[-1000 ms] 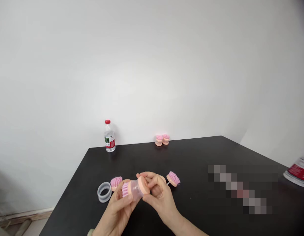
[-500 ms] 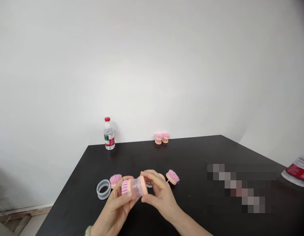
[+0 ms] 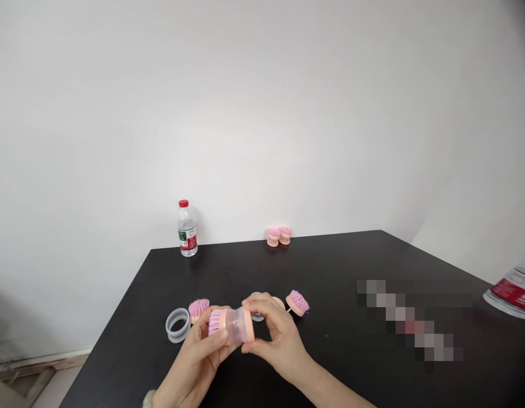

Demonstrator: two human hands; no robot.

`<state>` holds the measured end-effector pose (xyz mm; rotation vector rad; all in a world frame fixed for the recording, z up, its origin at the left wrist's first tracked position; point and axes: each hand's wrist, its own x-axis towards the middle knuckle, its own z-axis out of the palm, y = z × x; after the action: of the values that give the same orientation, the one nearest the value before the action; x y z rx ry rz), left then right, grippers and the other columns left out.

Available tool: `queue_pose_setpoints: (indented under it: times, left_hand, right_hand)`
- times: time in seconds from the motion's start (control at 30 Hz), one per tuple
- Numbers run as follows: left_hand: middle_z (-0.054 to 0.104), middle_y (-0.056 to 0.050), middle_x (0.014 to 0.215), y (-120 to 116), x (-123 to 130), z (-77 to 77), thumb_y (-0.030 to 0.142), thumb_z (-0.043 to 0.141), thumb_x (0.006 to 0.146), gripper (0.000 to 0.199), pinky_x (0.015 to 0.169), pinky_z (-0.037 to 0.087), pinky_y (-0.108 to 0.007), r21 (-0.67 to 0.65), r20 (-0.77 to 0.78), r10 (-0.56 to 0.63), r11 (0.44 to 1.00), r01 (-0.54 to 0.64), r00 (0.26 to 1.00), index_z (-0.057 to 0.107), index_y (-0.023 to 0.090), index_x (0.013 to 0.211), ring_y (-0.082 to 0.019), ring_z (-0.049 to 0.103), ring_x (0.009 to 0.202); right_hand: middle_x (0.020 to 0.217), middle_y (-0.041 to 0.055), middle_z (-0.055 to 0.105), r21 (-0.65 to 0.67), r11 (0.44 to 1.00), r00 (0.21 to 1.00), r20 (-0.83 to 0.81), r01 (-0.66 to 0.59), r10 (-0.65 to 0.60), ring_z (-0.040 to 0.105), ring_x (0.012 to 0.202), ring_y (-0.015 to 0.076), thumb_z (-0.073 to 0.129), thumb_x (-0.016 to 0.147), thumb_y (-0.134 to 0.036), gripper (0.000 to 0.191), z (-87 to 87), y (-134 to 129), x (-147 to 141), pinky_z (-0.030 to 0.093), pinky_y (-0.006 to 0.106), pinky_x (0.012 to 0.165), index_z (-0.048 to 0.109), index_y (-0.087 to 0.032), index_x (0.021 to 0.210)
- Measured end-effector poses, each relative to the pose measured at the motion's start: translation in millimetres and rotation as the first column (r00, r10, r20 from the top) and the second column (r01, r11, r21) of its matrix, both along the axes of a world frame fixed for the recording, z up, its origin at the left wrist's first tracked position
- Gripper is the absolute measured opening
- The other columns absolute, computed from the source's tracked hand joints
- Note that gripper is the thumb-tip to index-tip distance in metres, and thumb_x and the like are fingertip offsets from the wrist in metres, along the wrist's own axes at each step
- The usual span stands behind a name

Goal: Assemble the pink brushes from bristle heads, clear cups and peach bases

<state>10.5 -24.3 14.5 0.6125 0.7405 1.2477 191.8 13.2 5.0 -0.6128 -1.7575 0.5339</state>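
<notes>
Pink brush held level, bristles left

Clear-bodied pink-bristled brush, horizontal

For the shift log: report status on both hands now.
Left hand and right hand holding clear-bodied pink brush above table. Close by: clear ring, loose brush heads.

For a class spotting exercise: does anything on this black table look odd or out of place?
A pixelated patch blurs the right side of the black table, hiding that part from view.
</notes>
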Motion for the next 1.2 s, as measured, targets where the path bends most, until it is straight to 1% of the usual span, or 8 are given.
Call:
queue_pose_setpoints:
  times: [0.23, 0.53, 0.67, 0.77, 0.9, 1.07, 1.13, 1.2]
  left_hand:
    - [0.072, -0.006, 0.100, 0, -1, -1.9, 0.030, 0.085, 0.073, 0.033, 0.090, 0.057, -0.037, 0.001, -0.034, -0.027, 1.000, 0.027, 0.999, 0.073, 0.018, 0.101, -0.022, 0.071, 0.095]
    - [0.073, -0.005, 0.094, 3, -1, 0.1, 0.025, 0.092, 0.062, 0.038, 0.086, 0.058, -0.037, -0.036, 0.045, -0.016, 0.999, 0.018, 0.999, 0.074, 0.017, 0.094, -0.021, 0.071, 0.088]
    - [0.072, -0.006, 0.090, 2, -3, 0.6, 0.028, 0.091, 0.064, 0.039, 0.082, 0.058, -0.033, 0.014, 0.004, -0.074, 0.997, 0.074, 0.997, 0.074, 0.016, 0.097, -0.018, 0.070, 0.083]
    - [0.070, -0.004, 0.086, 3, -3, 1.3, 0.035, 0.089, 0.068, 0.036, 0.078, 0.058, -0.031, 0.044, -0.058, -0.081, 0.996, 0.084, 0.995, 0.073, 0.016, 0.094, -0.016, 0.068, 0.080]
    - [0.066, -0.002, 0.082, 4, 0, 1.8, 0.047, 0.083, 0.073, 0.036, 0.071, 0.055, -0.027, 0.038, -0.128, -0.102, 0.993, 0.108, 0.987, 0.069, 0.016, 0.086, -0.015, 0.065, 0.076]
    - [0.063, -0.002, 0.072, 3, 4, 0.6, 0.053, 0.069, 0.085, 0.039, 0.054, 0.044, -0.019, 0.087, -0.255, -0.171, 0.976, 0.199, 0.952, 0.064, 0.015, 0.081, -0.010, 0.057, 0.063]
    - [0.062, -0.001, 0.072, 2, 4, 0.0, 0.054, 0.069, 0.084, 0.039, 0.053, 0.042, -0.019, 0.080, -0.245, -0.178, 0.976, 0.202, 0.953, 0.064, 0.015, 0.081, -0.009, 0.054, 0.063]
    - [0.059, 0.000, 0.074, 2, 3, -0.4, 0.052, 0.076, 0.078, 0.038, 0.056, 0.044, -0.020, 0.070, -0.221, -0.153, 0.983, 0.172, 0.963, 0.065, 0.017, 0.085, -0.009, 0.052, 0.064]
  right_hand:
    - [0.103, 0.0042, 0.069, 0.143, 0.990, 0.998, 0.065, 0.002, -0.011, 0.066, 0.092, 0.0246, 0.079, 0.080, -0.023, 0.034, 2.9, -2, -1, 0.055, 0.041, 0.080, 0.065, -0.033, 0.110]
    - [0.102, 0.0060, 0.068, 0.199, 0.977, 0.994, 0.055, 0.079, -0.091, 0.066, 0.089, 0.0257, 0.082, 0.077, -0.028, 0.046, -0.1, -4, 0, 0.057, 0.040, 0.077, 0.061, -0.030, 0.118]
    - [0.107, 0.0076, 0.069, 0.239, 0.969, 0.990, 0.104, 0.064, -0.091, 0.068, 0.095, 0.0273, 0.081, 0.078, -0.024, 0.049, -0.5, -2, 3, 0.058, 0.042, 0.083, 0.059, -0.030, 0.122]
    - [0.106, 0.0079, 0.070, 0.275, 0.960, 0.988, 0.128, 0.050, -0.088, 0.069, 0.094, 0.0268, 0.078, 0.083, -0.025, 0.041, 3.1, -2, 4, 0.058, 0.042, 0.082, 0.060, -0.029, 0.120]
    - [0.103, 0.0094, 0.070, 0.418, 0.908, 0.985, 0.159, -0.009, -0.063, 0.068, 0.092, 0.0231, 0.064, 0.093, -0.017, 0.028, 10.4, -3, 3, 0.059, 0.040, 0.079, 0.060, -0.022, 0.119]
    - [0.103, 0.0124, 0.070, 0.571, 0.811, 0.973, 0.230, -0.127, -0.010, 0.065, 0.108, 0.0233, 0.051, 0.097, -0.005, 0.031, 18.9, -2, 6, 0.061, 0.039, 0.085, 0.058, -0.016, 0.125]
    - [0.105, 0.0132, 0.070, 0.591, 0.798, 0.971, 0.237, -0.121, -0.029, 0.065, 0.110, 0.0234, 0.049, 0.096, -0.002, 0.034, 19.2, -2, 9, 0.061, 0.038, 0.086, 0.057, -0.015, 0.126]
    - [0.107, 0.0153, 0.069, 0.582, 0.810, 0.970, 0.232, -0.074, -0.077, 0.067, 0.106, 0.0248, 0.054, 0.097, -0.009, 0.030, 16.3, -2, 10, 0.061, 0.039, 0.084, 0.057, -0.014, 0.126]
